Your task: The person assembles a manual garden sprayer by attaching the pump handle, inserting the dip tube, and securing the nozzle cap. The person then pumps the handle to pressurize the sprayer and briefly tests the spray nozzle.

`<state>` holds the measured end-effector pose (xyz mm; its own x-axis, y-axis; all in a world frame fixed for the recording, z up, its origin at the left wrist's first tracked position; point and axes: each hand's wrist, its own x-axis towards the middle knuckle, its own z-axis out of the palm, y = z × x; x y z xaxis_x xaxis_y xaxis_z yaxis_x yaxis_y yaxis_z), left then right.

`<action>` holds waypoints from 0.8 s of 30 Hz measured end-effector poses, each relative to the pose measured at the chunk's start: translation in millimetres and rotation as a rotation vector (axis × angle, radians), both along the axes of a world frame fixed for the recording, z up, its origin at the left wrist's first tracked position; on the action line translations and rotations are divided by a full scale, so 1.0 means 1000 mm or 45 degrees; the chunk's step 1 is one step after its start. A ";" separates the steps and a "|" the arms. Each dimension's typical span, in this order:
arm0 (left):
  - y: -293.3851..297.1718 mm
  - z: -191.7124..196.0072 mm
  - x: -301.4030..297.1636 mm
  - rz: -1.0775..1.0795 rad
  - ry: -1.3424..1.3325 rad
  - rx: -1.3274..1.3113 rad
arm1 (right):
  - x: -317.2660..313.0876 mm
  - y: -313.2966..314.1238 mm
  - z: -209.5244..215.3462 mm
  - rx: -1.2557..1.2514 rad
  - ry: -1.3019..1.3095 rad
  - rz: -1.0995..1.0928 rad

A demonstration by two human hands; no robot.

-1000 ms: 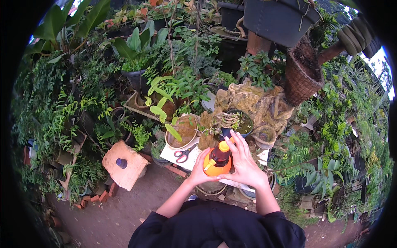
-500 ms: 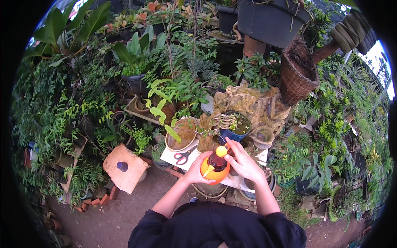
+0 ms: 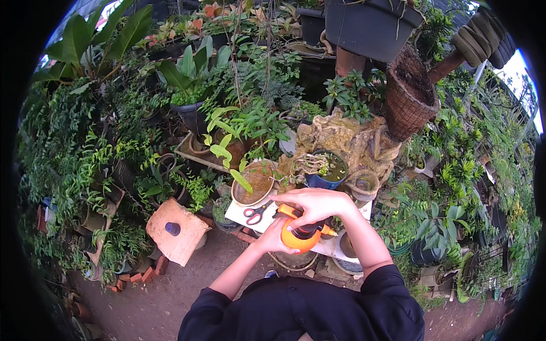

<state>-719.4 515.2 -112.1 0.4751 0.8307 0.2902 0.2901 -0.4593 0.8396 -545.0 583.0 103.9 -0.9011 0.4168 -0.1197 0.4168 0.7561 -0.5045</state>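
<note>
Spray bottle: held over the near edge of the bench, roughly midway along it; whether its base is set down cannot be told.
Left grip: wrapped around the left side of the orange body, by which the bottle is steadied.
Right grip: laid palm down over the dark top, which is held between thumb and fingers; part of the contact is hidden.
Body feel: judged to be smooth plastic, fairly stiff, apt to give if squeezed hard and slippery if wet; best cupped at its widest part.
Weight: filling cannot be seen; light if empty, heavier and top-shifting if filled.
Dark top: judged stiffer than the body; best taken low, where the two are joined.
Nozzle: pointed toward the bench's right end; judged the most fragile part, not to be used for lifting.
Scissors: laid toward the bench's left end, just beside the tan pot.
</note>
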 end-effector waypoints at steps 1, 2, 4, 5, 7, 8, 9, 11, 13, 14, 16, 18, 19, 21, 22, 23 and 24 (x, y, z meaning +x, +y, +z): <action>-0.001 0.001 0.000 -0.017 -0.022 -0.064 | 0.003 -0.010 0.007 0.127 -0.097 -0.148; -0.002 0.002 0.001 -0.019 -0.046 -0.126 | 0.007 -0.023 0.013 0.302 -0.109 -0.330; -0.006 0.005 0.002 0.063 -0.002 -0.086 | 0.012 -0.045 0.021 0.425 -0.176 -0.574; -0.008 0.006 0.004 0.127 -0.018 -0.080 | 0.013 -0.051 0.022 0.397 -0.257 -0.624; -0.009 0.008 0.008 0.228 -0.026 -0.035 | 0.016 -0.056 0.021 0.383 -0.318 -0.699; -0.008 0.008 0.009 0.215 -0.063 -0.042 | 0.017 -0.054 0.019 0.379 -0.243 -0.671; -0.006 0.009 0.009 0.205 -0.081 -0.048 | 0.018 -0.051 0.015 0.373 -0.178 -0.657; -0.001 0.008 0.008 0.172 -0.101 -0.090 | 0.022 -0.042 0.008 0.337 -0.072 -0.641; 0.004 0.007 0.006 0.066 -0.129 -0.115 | 0.033 -0.034 0.002 0.354 0.025 -0.522; 0.006 0.006 0.005 0.035 -0.135 -0.133 | 0.039 -0.030 0.000 0.349 0.062 -0.468; 0.008 0.005 0.004 0.015 -0.321 -0.134 | 0.046 -0.022 -0.004 0.202 0.122 -0.360; 0.010 0.005 0.002 0.043 -0.197 0.018 | 0.049 -0.011 -0.007 0.137 0.278 -0.215; 0.012 0.006 0.002 0.043 -0.164 -0.011 | 0.050 -0.006 -0.007 0.015 0.275 -0.180; 0.014 0.008 0.003 0.029 -0.178 -0.058 | 0.047 -0.003 -0.009 -0.012 0.313 -0.151; 0.014 0.009 0.003 0.049 -0.166 -0.062 | 0.046 -0.004 -0.008 -0.042 0.258 -0.188; 0.013 0.011 0.003 0.056 -0.167 -0.075 | 0.043 -0.007 -0.008 0.139 0.388 -0.190; 0.013 0.012 0.003 0.045 -0.179 -0.077 | 0.042 -0.012 -0.007 0.307 0.444 -0.246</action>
<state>-716.4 528.3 -100.4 0.4033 0.8643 0.3007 0.1832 -0.3982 0.8988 -503.5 570.8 97.0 -0.7733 0.5600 0.2972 0.3985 0.7939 -0.4592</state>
